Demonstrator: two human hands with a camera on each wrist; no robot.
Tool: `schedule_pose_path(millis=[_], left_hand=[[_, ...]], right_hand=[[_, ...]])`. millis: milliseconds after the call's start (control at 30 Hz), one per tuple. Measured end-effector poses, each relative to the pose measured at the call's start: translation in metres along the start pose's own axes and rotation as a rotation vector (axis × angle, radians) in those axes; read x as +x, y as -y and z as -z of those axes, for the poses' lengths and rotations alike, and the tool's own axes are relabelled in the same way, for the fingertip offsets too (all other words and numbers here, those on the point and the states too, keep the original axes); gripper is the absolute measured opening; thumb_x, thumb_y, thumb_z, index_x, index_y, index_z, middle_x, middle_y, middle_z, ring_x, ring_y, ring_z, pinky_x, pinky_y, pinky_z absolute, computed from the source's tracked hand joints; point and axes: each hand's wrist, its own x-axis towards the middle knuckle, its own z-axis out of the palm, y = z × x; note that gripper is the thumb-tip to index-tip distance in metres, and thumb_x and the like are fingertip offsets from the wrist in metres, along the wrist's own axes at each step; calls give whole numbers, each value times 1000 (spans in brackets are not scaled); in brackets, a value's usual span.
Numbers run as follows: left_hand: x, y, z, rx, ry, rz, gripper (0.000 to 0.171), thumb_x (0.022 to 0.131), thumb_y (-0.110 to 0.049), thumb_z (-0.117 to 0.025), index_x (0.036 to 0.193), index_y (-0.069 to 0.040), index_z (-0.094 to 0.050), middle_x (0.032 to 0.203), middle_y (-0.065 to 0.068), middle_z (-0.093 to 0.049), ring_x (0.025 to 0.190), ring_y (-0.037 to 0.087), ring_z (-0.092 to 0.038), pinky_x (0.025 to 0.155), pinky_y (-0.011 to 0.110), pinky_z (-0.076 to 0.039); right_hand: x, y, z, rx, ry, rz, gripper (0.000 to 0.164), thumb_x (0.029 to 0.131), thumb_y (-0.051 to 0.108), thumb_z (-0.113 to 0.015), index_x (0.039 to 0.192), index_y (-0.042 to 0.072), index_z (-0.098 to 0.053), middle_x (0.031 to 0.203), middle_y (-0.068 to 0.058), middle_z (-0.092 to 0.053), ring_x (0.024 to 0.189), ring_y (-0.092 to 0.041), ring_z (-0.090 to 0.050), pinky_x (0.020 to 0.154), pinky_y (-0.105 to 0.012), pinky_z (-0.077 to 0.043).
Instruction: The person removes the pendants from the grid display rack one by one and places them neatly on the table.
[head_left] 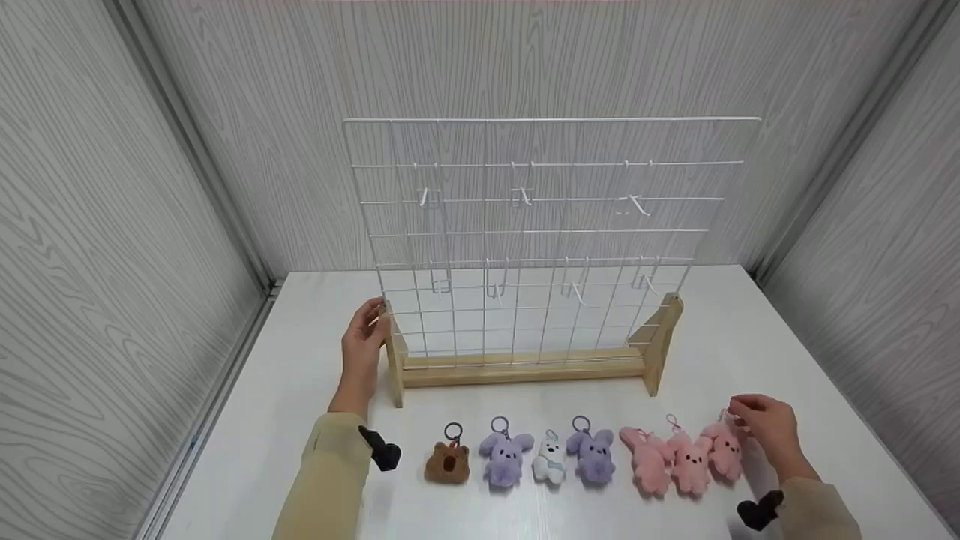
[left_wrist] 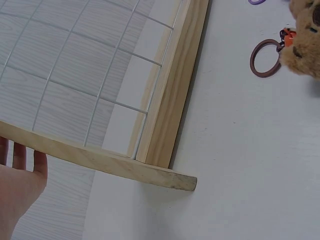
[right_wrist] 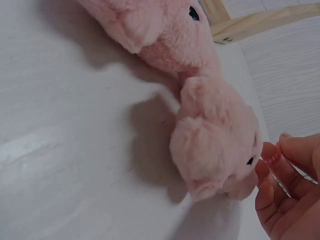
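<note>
A white wire grid (head_left: 547,225) with small hooks stands in a wooden stand (head_left: 525,367) on a white table (head_left: 285,390). My left hand (head_left: 373,313) grips the top of the stand's left upright; in the left wrist view the left hand (left_wrist: 20,165) lies behind the stand's wooden foot (left_wrist: 125,165). My right hand (head_left: 739,411) pinches the loop of the rightmost pink plush bunny (head_left: 724,448). In the right wrist view the fingertips (right_wrist: 280,160) pinch right at that pink bunny (right_wrist: 215,145), which lies on the table.
Several plush keychains lie in a row in front of the stand: brown bear (head_left: 448,461), purple bunny (head_left: 504,457), white toy (head_left: 550,459), purple bunny (head_left: 594,454), two more pink bunnies (head_left: 667,461). Grey panelled walls close in the table on three sides.
</note>
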Motion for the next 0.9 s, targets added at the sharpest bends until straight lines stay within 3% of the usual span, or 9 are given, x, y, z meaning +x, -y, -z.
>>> schedule_pose_path(millis=[233, 400, 567, 733, 900], left_hand=[[0, 1, 0, -5, 0, -3, 36, 96, -12, -52, 132, -12, -46, 129, 5, -45, 117, 17, -44, 97, 35, -39], [1, 1, 0, -6, -4, -1, 36, 96, -13, -53, 131, -13, -47, 130, 5, -45, 118, 18, -44, 98, 36, -38], [2, 2, 1, 0, -3, -4, 37, 95, -15, -53, 132, -13, -46, 130, 5, -45, 119, 17, -44, 98, 35, -38], [2, 2, 2, -5, 0, -13, 37, 96, -14, -53, 131, -13, -47, 129, 5, -46, 118, 17, -44, 98, 36, -38], [-1, -2, 2, 4, 11, 9, 39, 95, -15, -53, 133, -13, -45, 131, 4, -44, 119, 16, -43, 99, 34, -37]], right_hand=[[-3, 3, -5, -90, 32, -11, 43, 93, 22, -58, 121, -10, -53, 104, -17, -62, 83, -16, -60, 66, -25, -52], [-5, 3, -7, -245, 79, 49, 39, 91, 21, -60, 117, -9, -57, 108, -22, -60, 91, -26, -57, 71, -30, -50], [-7, 1, -7, -375, 136, 110, 32, 89, 20, -63, 108, -6, -62, 102, -21, -62, 87, -28, -56, 71, -35, -48], [-7, 1, -3, -424, 195, 124, 26, 88, 19, -65, 101, -3, -67, 96, -16, -63, 82, -25, -55, 65, -31, -46], [-10, -1, 1, -483, 225, 204, 20, 85, 16, -68, 94, -1, -70, 89, -13, -64, 77, -21, -54, 62, -31, -44]])
